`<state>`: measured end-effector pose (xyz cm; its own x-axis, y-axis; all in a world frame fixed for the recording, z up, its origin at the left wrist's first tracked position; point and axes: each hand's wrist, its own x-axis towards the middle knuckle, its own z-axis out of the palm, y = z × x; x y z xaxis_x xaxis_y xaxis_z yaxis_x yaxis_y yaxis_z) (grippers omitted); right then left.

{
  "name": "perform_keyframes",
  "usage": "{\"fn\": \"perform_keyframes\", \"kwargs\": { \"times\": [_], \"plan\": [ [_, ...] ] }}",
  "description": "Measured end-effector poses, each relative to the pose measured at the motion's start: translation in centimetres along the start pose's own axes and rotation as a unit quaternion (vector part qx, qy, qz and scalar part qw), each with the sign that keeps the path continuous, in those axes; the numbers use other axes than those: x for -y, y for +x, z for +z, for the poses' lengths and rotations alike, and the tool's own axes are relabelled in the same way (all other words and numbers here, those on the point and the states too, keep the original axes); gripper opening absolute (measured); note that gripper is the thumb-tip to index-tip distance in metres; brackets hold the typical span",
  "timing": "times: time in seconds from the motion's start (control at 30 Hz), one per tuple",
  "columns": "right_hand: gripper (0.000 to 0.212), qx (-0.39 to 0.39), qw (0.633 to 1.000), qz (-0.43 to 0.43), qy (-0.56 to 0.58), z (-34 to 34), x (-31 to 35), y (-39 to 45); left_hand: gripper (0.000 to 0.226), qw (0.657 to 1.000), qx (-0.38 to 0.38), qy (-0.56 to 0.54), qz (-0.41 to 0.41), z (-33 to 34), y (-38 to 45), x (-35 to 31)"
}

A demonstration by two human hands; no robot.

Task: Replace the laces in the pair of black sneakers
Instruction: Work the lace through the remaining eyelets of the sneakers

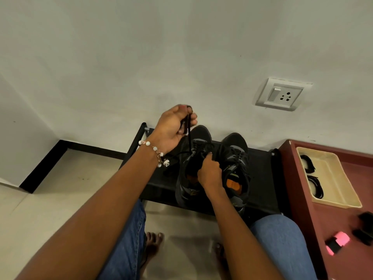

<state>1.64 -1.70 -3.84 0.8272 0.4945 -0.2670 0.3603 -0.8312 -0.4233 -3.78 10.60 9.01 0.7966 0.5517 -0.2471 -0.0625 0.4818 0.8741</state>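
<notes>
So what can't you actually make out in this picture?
Head view only:
- Eyelets of the left sneaker: covered by the right hand and blurred.
- Where the lace ends: lost inside the left hand.
- Coils in the tray: too small to tell.
- Pink thing on the red table: blurred.

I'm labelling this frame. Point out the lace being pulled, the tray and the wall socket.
lace (189, 136): head view, on the taut stretch below the left hand.
tray (335, 174): head view, on its bare floor.
socket (282, 94): head view, on the faceplate's middle.
</notes>
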Motion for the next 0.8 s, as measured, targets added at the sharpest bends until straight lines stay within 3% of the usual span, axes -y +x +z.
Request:
{"fn": "perform_keyframes", "kwargs": {
  "times": [0.33,0.8],
  "plan": [
    [0.073,0.006,0.995,-0.01,-0.094,0.3,0.8,-0.1,0.028,0.987,0.061,-0.085,0.122,6.1,-1.0,-10.7],
    [0.056,0.0,0.991,0.002,-0.136,0.5,1.3,0.2,0.025,0.983,0.073,-0.146,0.077,5.9,-1.5,-12.9]
  ]
}}
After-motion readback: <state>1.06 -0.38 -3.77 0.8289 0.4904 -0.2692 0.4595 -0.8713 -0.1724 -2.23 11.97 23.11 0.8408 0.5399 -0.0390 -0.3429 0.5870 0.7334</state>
